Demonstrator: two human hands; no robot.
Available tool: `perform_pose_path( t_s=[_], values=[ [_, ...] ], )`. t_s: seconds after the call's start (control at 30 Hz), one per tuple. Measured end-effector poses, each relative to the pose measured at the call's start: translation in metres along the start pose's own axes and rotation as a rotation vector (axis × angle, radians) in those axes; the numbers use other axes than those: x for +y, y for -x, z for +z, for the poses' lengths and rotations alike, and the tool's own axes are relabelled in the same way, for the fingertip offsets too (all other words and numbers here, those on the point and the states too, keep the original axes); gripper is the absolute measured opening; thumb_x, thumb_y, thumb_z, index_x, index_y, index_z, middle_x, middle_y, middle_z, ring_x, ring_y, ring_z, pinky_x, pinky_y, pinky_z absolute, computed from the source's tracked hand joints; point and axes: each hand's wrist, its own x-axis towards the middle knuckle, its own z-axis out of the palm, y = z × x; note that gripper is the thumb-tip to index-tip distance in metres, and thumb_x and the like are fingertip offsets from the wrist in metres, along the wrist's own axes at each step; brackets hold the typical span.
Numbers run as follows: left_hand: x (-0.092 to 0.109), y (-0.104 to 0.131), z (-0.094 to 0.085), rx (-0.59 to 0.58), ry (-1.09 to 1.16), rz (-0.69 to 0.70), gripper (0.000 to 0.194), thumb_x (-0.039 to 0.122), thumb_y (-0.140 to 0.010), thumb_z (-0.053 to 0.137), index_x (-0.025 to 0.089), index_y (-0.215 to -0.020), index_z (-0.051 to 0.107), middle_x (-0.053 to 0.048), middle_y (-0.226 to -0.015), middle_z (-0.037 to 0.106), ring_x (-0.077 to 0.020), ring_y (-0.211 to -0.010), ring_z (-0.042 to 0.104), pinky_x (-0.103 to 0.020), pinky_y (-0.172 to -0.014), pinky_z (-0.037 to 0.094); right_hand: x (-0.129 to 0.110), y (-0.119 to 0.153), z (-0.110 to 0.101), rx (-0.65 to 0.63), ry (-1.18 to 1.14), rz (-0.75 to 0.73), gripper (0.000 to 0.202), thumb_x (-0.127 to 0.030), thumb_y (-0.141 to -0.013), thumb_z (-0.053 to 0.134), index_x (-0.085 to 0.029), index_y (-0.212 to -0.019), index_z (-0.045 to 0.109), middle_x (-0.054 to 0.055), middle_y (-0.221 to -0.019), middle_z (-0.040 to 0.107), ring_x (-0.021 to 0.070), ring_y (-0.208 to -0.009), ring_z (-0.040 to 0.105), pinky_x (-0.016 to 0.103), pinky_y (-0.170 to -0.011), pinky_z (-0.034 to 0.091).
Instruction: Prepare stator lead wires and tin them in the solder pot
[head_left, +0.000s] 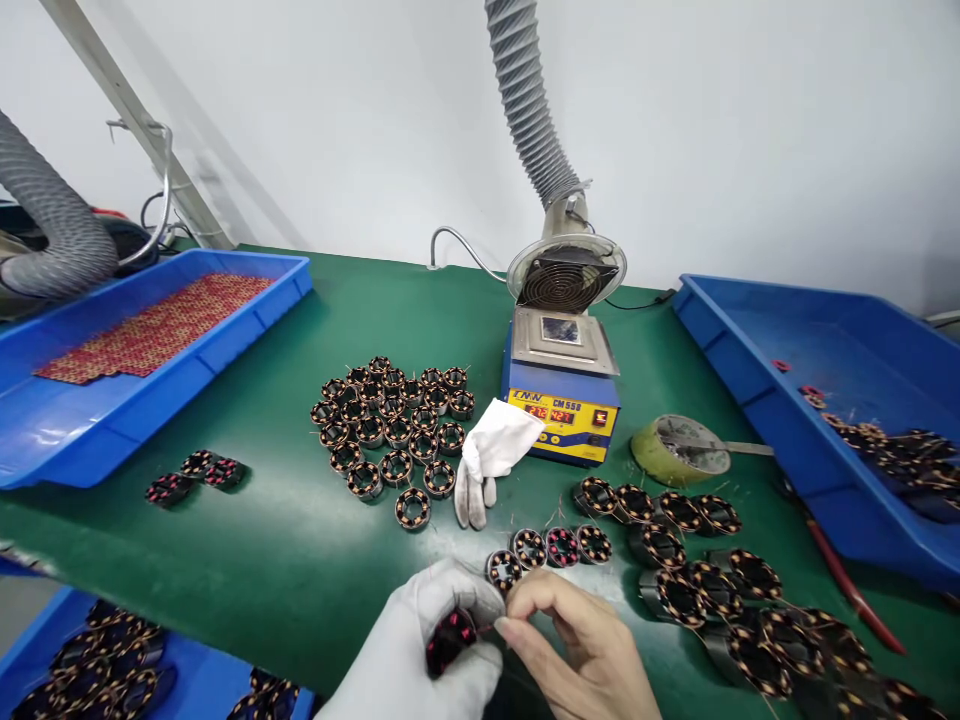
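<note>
So here's the green table [285,560] across my view, left blue tray [187,385] carrying red-and-gold pieces, right blue tray [757,415] with more small parts heaped inside. Behind, the yellow-fronted machine [577,445] shows lit digits. Now the wound rings: a big middle cluster [349,410], a right-hand group [656,590], a row of four [593,545] just beyond the hands, and three [169,490] off left. Which of those are finished and which are left, I can't tell; the one in hand, I'd judge, is partway through. Gloved left hand [390,660]: fingers wrapped round it. Bare right hand [592,650]: thumb and forefinger in a narrow pinch. The pot [649,460] stands near the right tray, and a loose white glove [499,440] lies beside the cluster. Smallest of all, the held ring [450,640], low and central, and its thin lead [487,628], apparently nipped by those right fingertips.
</note>
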Motion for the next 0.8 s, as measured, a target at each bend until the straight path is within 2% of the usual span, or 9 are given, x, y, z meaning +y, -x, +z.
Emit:
perform_pose_path(
  t_s=[0.1, 0.17, 0.27, 0.37, 0.4, 0.5, 0.6, 0.73, 0.8],
  values=[
    [0.005, -0.004, -0.001, 0.051, -0.07, 0.044, 0.009, 0.023, -0.076, 0.07, 0.022, -0.079, 0.062, 0.003, -0.065, 0.057, -0.0157, -0.063, 0.059, -0.023, -0.061, 0.051, 0.0, 0.002, -0.002, -0.04, 0.024, 0.03, 0.023, -0.034, -0.089, 0.059, -0.022, -0.069, 0.063, -0.001, -0.064, 0.066, 0.0128, -0.058, 0.059, 0.019, -0.054, 0.045],
    [0.007, -0.005, -0.003, 0.068, -0.107, 0.076, 0.007, 0.025, -0.078, 0.069, 0.023, -0.079, 0.062, 0.003, -0.064, 0.056, -0.015, -0.061, 0.058, -0.022, -0.059, 0.051, 0.0, 0.002, -0.003, -0.012, -0.014, 0.082, 0.025, -0.036, -0.088, 0.061, -0.022, -0.068, 0.063, -0.001, -0.064, 0.066, 0.0133, -0.059, 0.059, 0.02, -0.054, 0.045],
    [0.007, -0.002, -0.008, 0.062, -0.154, 0.129, 0.004, 0.023, -0.081, 0.065, 0.024, -0.079, 0.062, 0.004, -0.062, 0.055, -0.0134, -0.057, 0.057, -0.02, -0.056, 0.049, 0.0, 0.002, -0.003, 0.168, -0.195, 0.115, 0.028, -0.038, -0.089, 0.06, -0.022, -0.067, 0.061, -0.001, -0.061, 0.063, 0.0136, -0.058, 0.06, 0.02, -0.055, 0.048],
    [0.006, 0.001, -0.012, -0.007, -0.194, 0.203, 0.011, 0.015, -0.084, 0.057, 0.023, -0.078, 0.063, 0.005, -0.061, 0.055, -0.0105, -0.052, 0.054, -0.017, -0.052, 0.047, 0.0, 0.002, -0.002, 0.295, -0.21, -0.031, 0.015, -0.026, -0.088, 0.062, -0.024, -0.074, 0.065, 0.0, -0.065, 0.066, 0.0146, -0.062, 0.064, 0.021, -0.059, 0.053],
    [0.006, 0.002, -0.012, -0.014, -0.208, 0.222, 0.014, 0.014, -0.084, 0.055, 0.023, -0.078, 0.063, 0.004, -0.061, 0.055, -0.0102, -0.051, 0.054, -0.016, -0.051, 0.047, 0.0, 0.002, -0.001, 0.282, -0.171, -0.119, 0.01, -0.019, -0.086, 0.063, -0.025, -0.08, 0.068, 0.0, -0.068, 0.069, 0.0154, -0.064, 0.065, 0.022, -0.061, 0.054],
    [0.006, 0.002, -0.01, 0.043, -0.26, 0.25, 0.01, 0.02, -0.085, 0.059, 0.021, -0.077, 0.065, 0.002, -0.061, 0.057, -0.0125, -0.052, 0.056, -0.019, -0.053, 0.049, 0.002, 0.002, 0.003, 0.197, -0.078, -0.343, 0.033, -0.002, -0.081, 0.062, -0.027, -0.101, 0.07, 0.003, -0.078, 0.075, 0.0178, -0.068, 0.068, 0.027, -0.067, 0.058],
    [0.007, 0.001, -0.008, 0.103, -0.323, 0.282, 0.011, 0.03, -0.084, 0.064, 0.022, -0.079, 0.067, 0.001, -0.061, 0.058, -0.0147, -0.055, 0.057, -0.022, -0.055, 0.05, 0.006, 0.001, 0.004, 0.156, -0.017, -0.435, 0.04, 0.002, -0.079, 0.062, -0.025, -0.108, 0.067, 0.005, -0.082, 0.075, 0.0199, -0.07, 0.069, 0.031, -0.067, 0.059],
    [0.007, 0.002, -0.009, 0.136, -0.403, 0.327, 0.012, 0.033, -0.085, 0.064, 0.023, -0.08, 0.068, 0.001, -0.063, 0.059, -0.0143, -0.055, 0.058, -0.022, -0.056, 0.05, 0.006, 0.0, 0.003, 0.093, 0.107, -0.472, 0.022, -0.003, -0.085, 0.056, -0.021, -0.094, 0.063, 0.005, -0.074, 0.07, 0.0196, -0.068, 0.066, 0.031, -0.062, 0.056],
    [0.007, 0.003, -0.011, 0.132, -0.431, 0.348, 0.011, 0.031, -0.087, 0.062, 0.023, -0.082, 0.067, 0.001, -0.063, 0.059, -0.0137, -0.054, 0.058, -0.021, -0.055, 0.05, 0.005, 0.001, 0.005, 0.081, 0.15, -0.399, 0.017, -0.008, -0.09, 0.049, -0.021, -0.082, 0.057, 0.003, -0.068, 0.063, 0.0168, -0.063, 0.062, 0.027, -0.056, 0.052]
  ],
)
